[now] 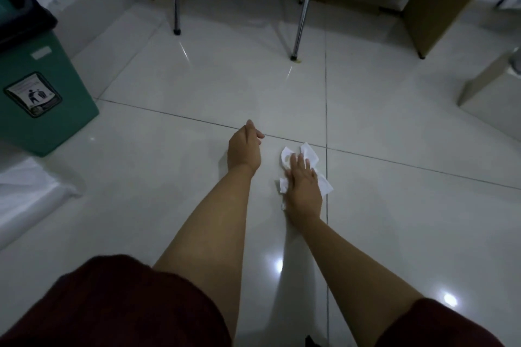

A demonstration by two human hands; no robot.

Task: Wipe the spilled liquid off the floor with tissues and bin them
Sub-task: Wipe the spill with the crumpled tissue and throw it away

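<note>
tissue (309,155) flat on floor (169,191), under right hand (304,190) fingers (299,162).

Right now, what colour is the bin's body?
Green, with a black lid, on the bin at the left of the head view.

Tissue (310,159): lying on the floor (141,205) at centre, just left of a tile joint.
Right hand (304,187): lying flat on the tissue.
Left hand (244,149): resting on the floor, just left of the tissue.
Bin (42,87): standing far left, well apart from both hands.
Chair legs (301,8): standing beyond the hands, between two panels.
</note>
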